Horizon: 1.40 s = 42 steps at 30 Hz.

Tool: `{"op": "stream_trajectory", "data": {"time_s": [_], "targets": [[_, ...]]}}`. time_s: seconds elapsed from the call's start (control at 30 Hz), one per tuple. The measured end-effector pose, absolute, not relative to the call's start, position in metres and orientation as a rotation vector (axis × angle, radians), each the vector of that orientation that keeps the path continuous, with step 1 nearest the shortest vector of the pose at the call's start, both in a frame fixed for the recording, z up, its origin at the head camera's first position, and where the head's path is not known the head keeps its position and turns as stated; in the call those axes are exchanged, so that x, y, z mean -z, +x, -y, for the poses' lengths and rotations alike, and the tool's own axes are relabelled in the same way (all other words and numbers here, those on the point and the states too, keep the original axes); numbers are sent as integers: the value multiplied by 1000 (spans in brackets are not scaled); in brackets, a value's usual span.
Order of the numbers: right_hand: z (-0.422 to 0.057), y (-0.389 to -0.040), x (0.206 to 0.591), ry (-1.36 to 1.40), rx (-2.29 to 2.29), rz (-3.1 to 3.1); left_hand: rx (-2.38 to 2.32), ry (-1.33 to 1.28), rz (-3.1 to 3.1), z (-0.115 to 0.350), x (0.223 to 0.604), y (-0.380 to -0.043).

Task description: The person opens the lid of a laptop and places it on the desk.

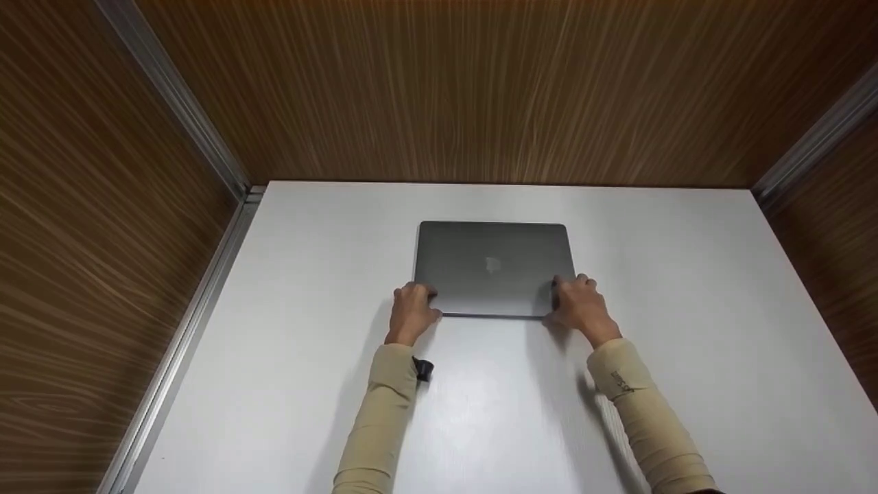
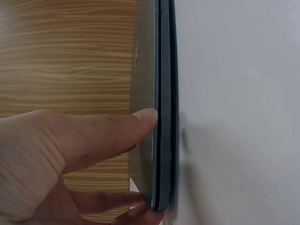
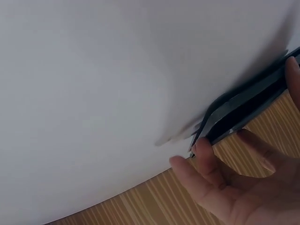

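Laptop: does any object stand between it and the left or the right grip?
Nothing visible does. The left grip touches the laptop at its near left corner, and the right grip touches it at its near right corner.

This looks like an office cubicle or booth: wood-grain panels (image 1: 411,89) enclose a white bench (image 1: 315,247) on three sides, metal strips (image 1: 178,96) at the corners.

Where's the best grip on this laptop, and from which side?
Probably take the laptop at its two near corners, coming from the person's side. It is slim and wide, so each corner suits a thumb-and-finger grip; the left hand and right hand hold it there.
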State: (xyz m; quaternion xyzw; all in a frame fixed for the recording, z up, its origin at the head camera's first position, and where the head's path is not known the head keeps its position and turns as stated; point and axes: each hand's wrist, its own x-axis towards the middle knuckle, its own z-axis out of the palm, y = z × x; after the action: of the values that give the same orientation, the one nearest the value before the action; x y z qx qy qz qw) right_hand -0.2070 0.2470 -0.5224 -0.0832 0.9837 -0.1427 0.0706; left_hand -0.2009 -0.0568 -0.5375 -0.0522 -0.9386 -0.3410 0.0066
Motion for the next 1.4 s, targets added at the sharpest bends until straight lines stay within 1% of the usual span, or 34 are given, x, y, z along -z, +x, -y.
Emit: {"op": "stream_trajectory", "data": {"time_s": [0.33, 0.57, 0.83, 1.07, 1.2, 1.4], "targets": [[-246, -207, 521, -193, 567, -2927, 1131, -194, 2884, 59, 536, -204], [-249, -196, 530, -294, 580, -2993, 1194, -195, 2844, 62, 540, -199], [-255, -191, 535, -424, 611, -3079, 1227, -166, 2809, 64, 540, -196], [-262, -183, 547, -843, 38, -3364, 1358, -156, 2753, 68, 549, -194], [-262, -181, 551, -898, -77, -3402, 1367, -166, 2824, 77, 555, -188], [-259, -186, 551, -898, -85, -3419, 1101, -270, 3054, 95, 555, -176]]}}
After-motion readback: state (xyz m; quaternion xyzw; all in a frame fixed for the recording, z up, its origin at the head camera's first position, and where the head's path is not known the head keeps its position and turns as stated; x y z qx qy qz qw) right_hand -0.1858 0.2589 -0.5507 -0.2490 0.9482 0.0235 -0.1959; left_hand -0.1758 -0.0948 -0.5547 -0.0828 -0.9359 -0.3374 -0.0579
